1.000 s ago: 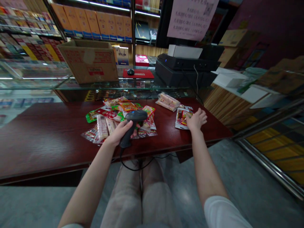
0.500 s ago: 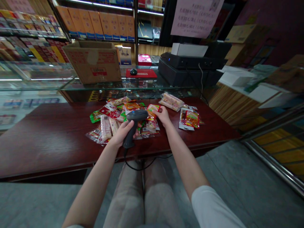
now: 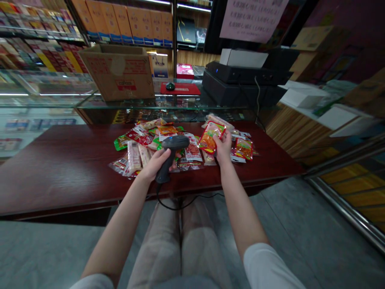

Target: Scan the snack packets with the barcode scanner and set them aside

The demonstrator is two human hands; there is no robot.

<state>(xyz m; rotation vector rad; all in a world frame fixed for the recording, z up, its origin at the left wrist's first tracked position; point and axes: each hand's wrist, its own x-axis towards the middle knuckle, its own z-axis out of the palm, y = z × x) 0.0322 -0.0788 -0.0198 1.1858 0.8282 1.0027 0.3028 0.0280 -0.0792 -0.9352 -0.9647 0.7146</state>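
My left hand is wrapped round the handle of a dark grey barcode scanner, whose head points right over a heap of packaged snacks. Pinched in my right hand is a red and orange snack packet, raised above the table with its front towards me. Below and left of it lies a white and red snack packet. Pale wrapped sticks rest at the heap's left side. Another red and orange packet lies on other packets to the right of my right hand.
The dark red table stands before a glass counter. On the counter are an open cardboard box, a mouse on a red mat, and a black cash drawer unit. The scanner's cable hangs off the front edge.
My right hand has lifted the red and orange packet off the heap and carried it to the right. The left hand keeps the scanner in nearly the same place. The view has tilted slightly.
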